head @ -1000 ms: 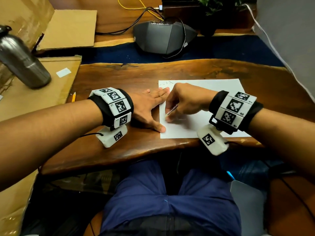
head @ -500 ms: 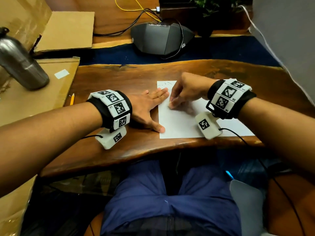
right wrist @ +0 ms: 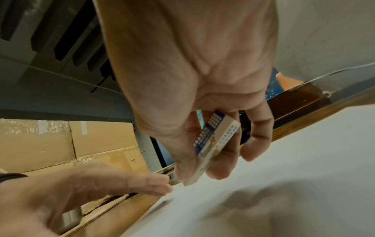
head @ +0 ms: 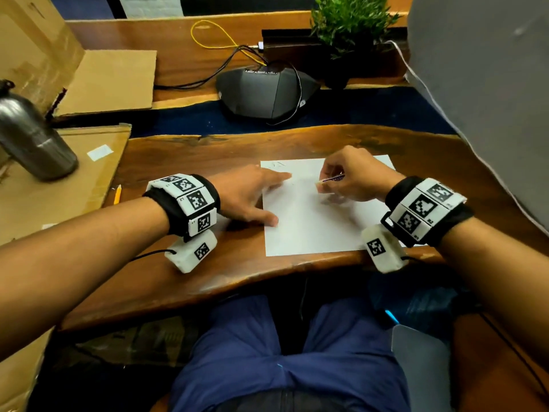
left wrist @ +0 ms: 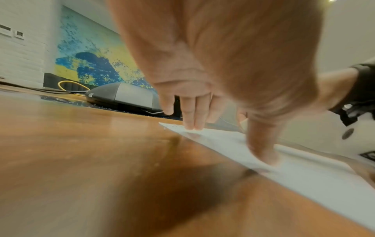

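paper (head: 315,221) on the table (head: 208,150); bottle (head: 32,138) far left (on cardboard (head: 59,197)).

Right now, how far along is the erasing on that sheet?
Looks done: most of the sheet of paper shows blank white. In hand: the right hand pinches the eraser, tip down toward the sheet, while the left hand presses the left edge flat. Left: faint pencil marks show in the far left corner, not yet rubbed out.

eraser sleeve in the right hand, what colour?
Blue and white with printed lettering, on the eraser; the right wrist view shows it best.
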A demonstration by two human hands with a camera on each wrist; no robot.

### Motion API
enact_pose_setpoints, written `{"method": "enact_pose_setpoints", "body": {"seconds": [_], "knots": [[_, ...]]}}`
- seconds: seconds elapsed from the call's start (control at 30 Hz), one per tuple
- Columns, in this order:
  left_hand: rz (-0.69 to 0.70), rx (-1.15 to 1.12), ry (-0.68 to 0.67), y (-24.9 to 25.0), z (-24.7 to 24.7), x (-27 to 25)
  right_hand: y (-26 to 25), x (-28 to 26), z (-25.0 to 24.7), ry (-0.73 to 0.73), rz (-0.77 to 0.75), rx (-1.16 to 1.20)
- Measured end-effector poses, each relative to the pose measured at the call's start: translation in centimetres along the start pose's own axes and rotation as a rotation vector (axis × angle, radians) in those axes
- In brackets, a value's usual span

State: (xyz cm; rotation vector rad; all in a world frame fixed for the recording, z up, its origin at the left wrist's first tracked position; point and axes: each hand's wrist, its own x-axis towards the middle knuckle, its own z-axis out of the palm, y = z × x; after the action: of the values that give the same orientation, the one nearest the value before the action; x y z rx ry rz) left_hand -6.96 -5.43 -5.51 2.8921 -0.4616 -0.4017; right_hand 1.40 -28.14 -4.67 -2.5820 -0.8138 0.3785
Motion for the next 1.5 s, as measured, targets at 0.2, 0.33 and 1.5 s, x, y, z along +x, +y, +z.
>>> {"method": "enact_pose_setpoints", "body": {"seconds": [0.2, 0.33, 1.5], "knots": [[-0.007, -0.192, 0.404, 0.3, -1.5, 2.2, 2.9, -1.2, -1.9, 0.063, 0.118, -0.024], [-0.016, -0.28, 0.331, 0.3, -2.2, 3.9, 4.3, -1.6, -2.5, 0.089, 0.216, -0.102], [-0.355, -0.322, 0.333, 2.8, -3.6, 10.5, 4.0, -2.1, -1.6, 0.163, 0.251, -0.099]]}}
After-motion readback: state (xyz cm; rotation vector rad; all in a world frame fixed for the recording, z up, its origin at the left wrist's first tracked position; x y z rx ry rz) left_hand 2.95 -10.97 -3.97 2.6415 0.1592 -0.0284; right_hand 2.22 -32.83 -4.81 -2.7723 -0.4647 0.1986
